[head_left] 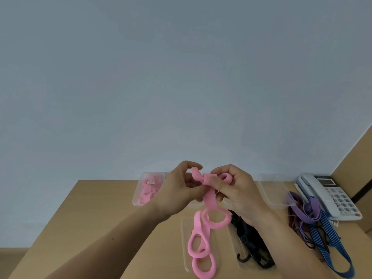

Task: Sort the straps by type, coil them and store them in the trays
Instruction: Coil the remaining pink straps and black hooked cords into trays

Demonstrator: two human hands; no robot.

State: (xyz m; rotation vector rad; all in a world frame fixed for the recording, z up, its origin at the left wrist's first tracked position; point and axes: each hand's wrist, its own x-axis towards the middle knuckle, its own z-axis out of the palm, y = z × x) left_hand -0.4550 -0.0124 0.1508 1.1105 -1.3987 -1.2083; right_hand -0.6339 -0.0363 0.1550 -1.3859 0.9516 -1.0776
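Both hands hold a pink looped strap (203,234) up over the table. My left hand (177,190) pinches its upper end from the left, and my right hand (235,190) grips the rolled top with thumb on the front. The strap's oval loops hang down to the table's near edge. A clear tray (138,188) at the back left holds more pink straps. Black straps with hooks (249,242) lie in a tray below my right wrist. A loose pile of purple, blue striped and dark red straps (314,220) lies at the right.
An empty clear tray (271,188) stands at the back right. A white desk telephone (332,196) sits at the far right beside the strap pile. Another clear tray (184,244) lies under the hanging pink loops. A plain wall rises behind the wooden table (96,208).
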